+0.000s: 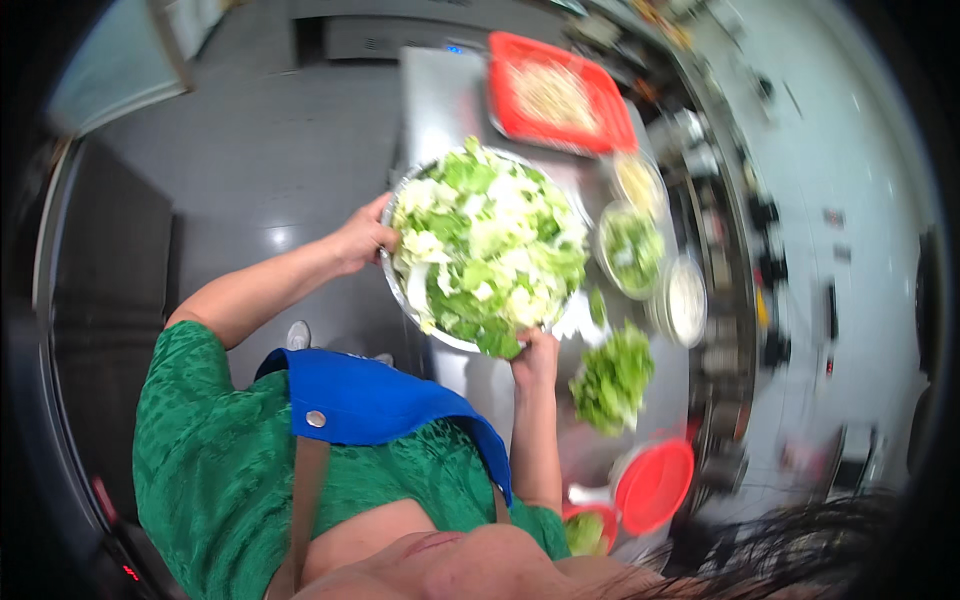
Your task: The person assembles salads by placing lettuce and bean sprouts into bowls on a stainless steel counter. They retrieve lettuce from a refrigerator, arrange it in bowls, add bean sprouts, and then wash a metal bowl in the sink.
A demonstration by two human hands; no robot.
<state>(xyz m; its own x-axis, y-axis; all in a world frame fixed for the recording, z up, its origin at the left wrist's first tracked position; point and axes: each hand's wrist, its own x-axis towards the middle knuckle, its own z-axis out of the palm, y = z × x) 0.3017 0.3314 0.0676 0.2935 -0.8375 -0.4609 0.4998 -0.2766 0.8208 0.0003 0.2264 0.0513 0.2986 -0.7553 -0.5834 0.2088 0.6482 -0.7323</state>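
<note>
My left hand (370, 234) grips the left rim of a wide round bowl (388, 281), its thumb over the edge. On the near side of the same rim, my right hand (535, 355) has hold with its thumb beside a hanging leaf. Chopped lettuce (491, 240) in green and pale pieces heaps the bowl above its rim. Both arms reach forward with the bowl across the left edge of a stainless steel worktable (480, 375). Whether the bowl's base touches the table is hidden. A loose bunch of green lettuce (615, 379) lies on the steel, right of my right hand.
A red plastic basket (619, 112) of pale thin strips, perhaps bean sprouts, stands at the far end. Clear tubs with shredded food (637, 187), chopped greens (634, 247) and white contents (684, 300) line the right side. Red containers (654, 487) sit nearer. Grey floor (262, 172) lies left.
</note>
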